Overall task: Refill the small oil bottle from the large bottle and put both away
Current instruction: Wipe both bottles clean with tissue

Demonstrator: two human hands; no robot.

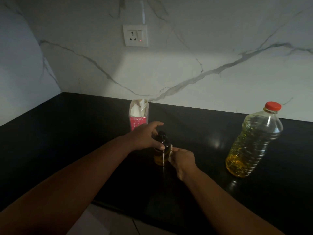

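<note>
The left hand (145, 135) grips the small bottle's (160, 150) dark top on the tabletop (67, 133); the right hand (182, 160) pinches white tissue (171, 150) against its side. An oily, slippery grip could tip it. The capped large bottle (254, 141) stands well apart to the right.

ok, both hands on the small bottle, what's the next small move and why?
Probably finish wiping the small bottle with the tissue. The left hand grips its dark top, and the right hand presses a white tissue against its side. It already holds yellow oil, and the large bottle stands apart with its red cap on, so pouring looks done.
</note>
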